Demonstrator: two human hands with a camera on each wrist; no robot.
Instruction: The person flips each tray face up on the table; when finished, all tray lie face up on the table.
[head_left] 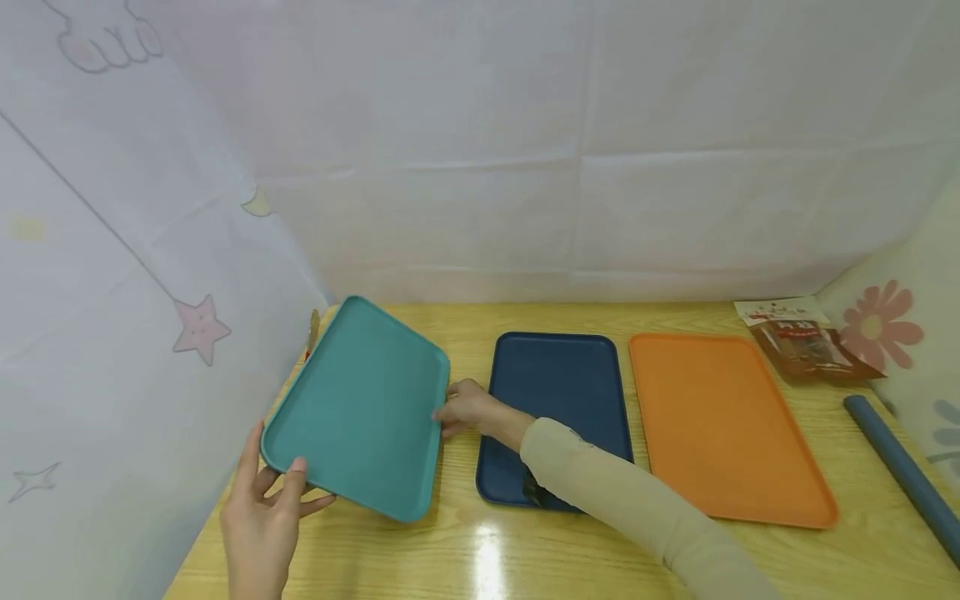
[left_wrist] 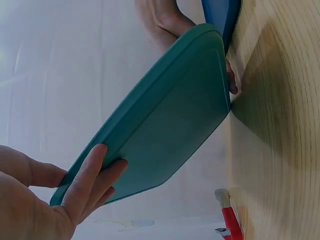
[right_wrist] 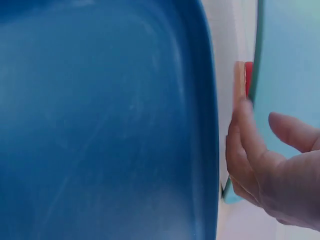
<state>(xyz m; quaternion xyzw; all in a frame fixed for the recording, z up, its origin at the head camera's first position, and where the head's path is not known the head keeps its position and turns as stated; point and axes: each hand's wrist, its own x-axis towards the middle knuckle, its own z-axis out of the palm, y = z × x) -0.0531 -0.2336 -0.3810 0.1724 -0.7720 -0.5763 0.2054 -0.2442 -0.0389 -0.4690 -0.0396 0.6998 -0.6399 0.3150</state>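
A teal rectangular tray point(head_left: 367, 408) is tilted at the left of the table, its left side raised. My left hand point(head_left: 262, 521) grips its near left corner, thumb on the upper face and fingers beneath; the left wrist view shows those fingers point(left_wrist: 90, 175) against the underside. At the tray's right edge, my right hand point(head_left: 468, 408) holds the rim, with the thumb point(right_wrist: 292, 131) on the inner side and the other fingers outside. A dark blue tray point(head_left: 558, 383) lies flat under the right forearm. To its right lies an orange tray point(head_left: 720, 417).
A red-handled item point(left_wrist: 231, 217), partly hidden, lies behind the teal tray. At the back right sits a brown food packet point(head_left: 806, 346). A dark blue-grey roll point(head_left: 903, 467) runs along the table's right side. White printed cloth point(head_left: 465, 167) walls the back and sides.
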